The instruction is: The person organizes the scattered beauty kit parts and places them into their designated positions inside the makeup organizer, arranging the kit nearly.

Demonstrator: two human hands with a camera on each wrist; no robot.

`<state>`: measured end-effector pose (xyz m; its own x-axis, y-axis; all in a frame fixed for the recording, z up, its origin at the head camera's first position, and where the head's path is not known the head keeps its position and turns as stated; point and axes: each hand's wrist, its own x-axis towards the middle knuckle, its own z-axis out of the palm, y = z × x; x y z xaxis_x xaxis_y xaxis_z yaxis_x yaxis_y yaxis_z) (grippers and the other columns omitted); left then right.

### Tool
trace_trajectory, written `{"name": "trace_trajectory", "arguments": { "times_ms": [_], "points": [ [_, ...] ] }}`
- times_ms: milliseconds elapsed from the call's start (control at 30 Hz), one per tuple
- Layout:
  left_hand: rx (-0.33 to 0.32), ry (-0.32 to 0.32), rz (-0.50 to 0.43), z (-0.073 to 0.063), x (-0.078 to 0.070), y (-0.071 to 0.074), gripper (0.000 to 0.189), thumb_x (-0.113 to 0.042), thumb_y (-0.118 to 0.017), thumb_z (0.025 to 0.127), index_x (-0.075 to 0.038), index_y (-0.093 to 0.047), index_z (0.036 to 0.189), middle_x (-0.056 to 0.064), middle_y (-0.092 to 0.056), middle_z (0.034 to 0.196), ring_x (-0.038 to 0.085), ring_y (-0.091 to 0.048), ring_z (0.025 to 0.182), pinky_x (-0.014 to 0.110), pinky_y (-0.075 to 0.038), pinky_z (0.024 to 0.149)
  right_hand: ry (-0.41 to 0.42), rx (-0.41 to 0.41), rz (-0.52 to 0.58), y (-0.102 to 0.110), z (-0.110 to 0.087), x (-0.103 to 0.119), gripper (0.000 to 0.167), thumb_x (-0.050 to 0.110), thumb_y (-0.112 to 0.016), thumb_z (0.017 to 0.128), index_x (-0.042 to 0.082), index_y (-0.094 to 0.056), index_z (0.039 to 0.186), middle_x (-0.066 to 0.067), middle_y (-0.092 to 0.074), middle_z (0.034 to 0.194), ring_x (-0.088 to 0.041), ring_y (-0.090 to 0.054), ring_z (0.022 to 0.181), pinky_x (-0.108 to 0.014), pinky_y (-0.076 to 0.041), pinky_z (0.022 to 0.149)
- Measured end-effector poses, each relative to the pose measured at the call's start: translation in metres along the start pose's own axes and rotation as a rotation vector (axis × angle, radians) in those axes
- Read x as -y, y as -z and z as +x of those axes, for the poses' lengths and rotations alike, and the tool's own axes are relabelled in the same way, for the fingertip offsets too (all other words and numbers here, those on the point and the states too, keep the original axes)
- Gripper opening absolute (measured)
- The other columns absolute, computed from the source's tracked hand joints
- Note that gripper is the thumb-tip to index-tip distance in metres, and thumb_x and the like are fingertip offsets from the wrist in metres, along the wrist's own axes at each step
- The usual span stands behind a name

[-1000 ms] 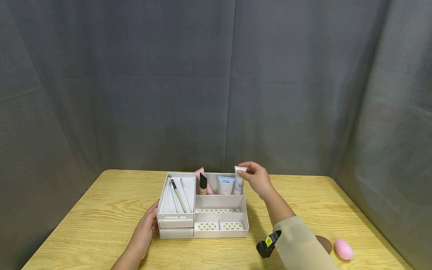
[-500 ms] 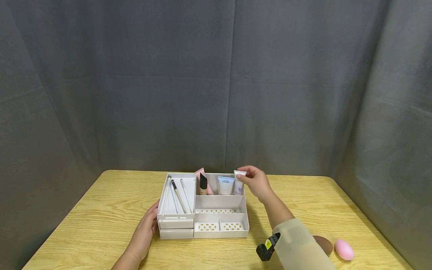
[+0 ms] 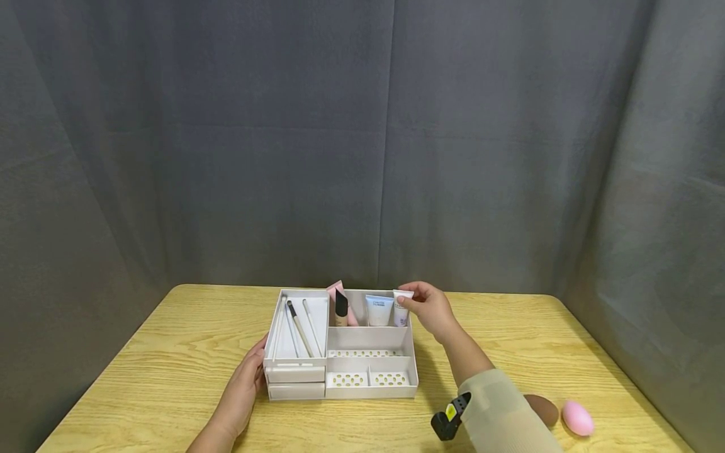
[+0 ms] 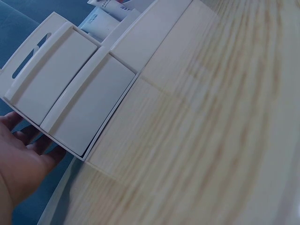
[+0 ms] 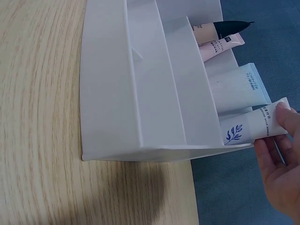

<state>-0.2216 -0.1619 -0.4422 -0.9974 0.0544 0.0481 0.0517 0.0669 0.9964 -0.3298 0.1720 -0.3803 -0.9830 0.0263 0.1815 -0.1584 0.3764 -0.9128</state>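
Observation:
A white makeup organizer (image 3: 370, 343) stands on the table. My right hand (image 3: 433, 310) pinches the top of a white cosmetic tube (image 5: 255, 123) printed with a blue leaf sprig; its lower end is inside the back row's right corner. Beside it stands a pale blue and white tube (image 5: 238, 89). Farther left in that row are a black-capped foundation bottle (image 3: 341, 308) and a leaning pink tube (image 3: 335, 288). My left hand (image 3: 240, 387) rests with its fingers against the organizer's left side, by the two drawers (image 4: 89, 93).
Several makeup brushes (image 3: 300, 330) lie in the organizer's top left tray. On the table at right are a pink egg-shaped sponge (image 3: 578, 418) and a brown rounded thing (image 3: 542, 411), partly behind the right sleeve (image 3: 504, 409). A grey curtain (image 3: 362, 157) hangs behind the table.
My right hand has lowered the white tube farther into the back right corner of the organizer. The left hand has kept its place.

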Motion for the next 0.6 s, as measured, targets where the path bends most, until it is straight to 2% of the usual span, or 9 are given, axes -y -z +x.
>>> {"name": "trace_trajectory", "arguments": {
  "times_ms": [100,400,433,500,600],
  "points": [
    [-0.001,0.001,0.008,0.0000,0.0000,0.0003,0.058,-0.038,-0.019,0.107,-0.008,-0.023,0.156,0.014,-0.023,0.162,0.015,-0.030,0.141,0.003,-0.033,0.094,-0.003,0.004,0.005,-0.0004,0.0000,-0.0008,0.025,0.010,-0.071,0.089,0.001,-0.068,0.112,0.002,-0.057,0.084,-0.011,-0.053,0.081,-0.026,-0.048,0.073],
    [0.008,-0.002,-0.011,0.0000,-0.0012,-0.0006,0.058,-0.038,-0.018,0.107,-0.008,-0.022,0.156,0.014,-0.022,0.163,0.029,-0.022,0.146,0.003,-0.032,0.093,0.000,0.001,-0.026,0.0019,-0.0011,0.0006,0.027,0.010,-0.071,0.089,0.003,-0.068,0.114,0.000,-0.058,0.087,-0.013,-0.053,0.083,-0.022,-0.047,0.071],
    [0.008,-0.002,-0.011,-0.0001,-0.0014,-0.0006,0.058,-0.038,-0.018,0.107,-0.008,-0.022,0.156,0.014,-0.022,0.163,0.025,-0.024,0.145,0.003,-0.032,0.094,0.000,0.001,-0.030,0.0023,-0.0014,0.0008,0.027,0.011,-0.071,0.089,0.003,-0.068,0.114,-0.001,-0.058,0.088,-0.013,-0.053,0.084,-0.022,-0.047,0.071],
    [0.007,-0.003,-0.008,-0.0005,-0.0013,-0.0003,0.057,-0.038,-0.019,0.107,-0.008,-0.022,0.156,0.014,-0.022,0.163,0.009,-0.033,0.140,0.004,-0.032,0.094,-0.003,0.002,-0.033,0.0029,-0.0017,0.0012,0.027,0.011,-0.071,0.089,0.003,-0.068,0.115,-0.002,-0.058,0.088,-0.014,-0.053,0.085,-0.022,-0.046,0.072],
    [0.008,-0.003,-0.009,-0.0007,-0.0008,0.0001,0.057,-0.038,-0.019,0.107,-0.008,-0.022,0.156,0.014,-0.023,0.162,-0.016,-0.038,0.122,0.004,-0.033,0.094,-0.011,0.005,-0.041,0.0042,-0.0024,0.0013,0.028,0.012,-0.071,0.089,0.003,-0.068,0.116,-0.003,-0.058,0.091,-0.016,-0.053,0.087,-0.022,-0.046,0.072]
  ]
}}
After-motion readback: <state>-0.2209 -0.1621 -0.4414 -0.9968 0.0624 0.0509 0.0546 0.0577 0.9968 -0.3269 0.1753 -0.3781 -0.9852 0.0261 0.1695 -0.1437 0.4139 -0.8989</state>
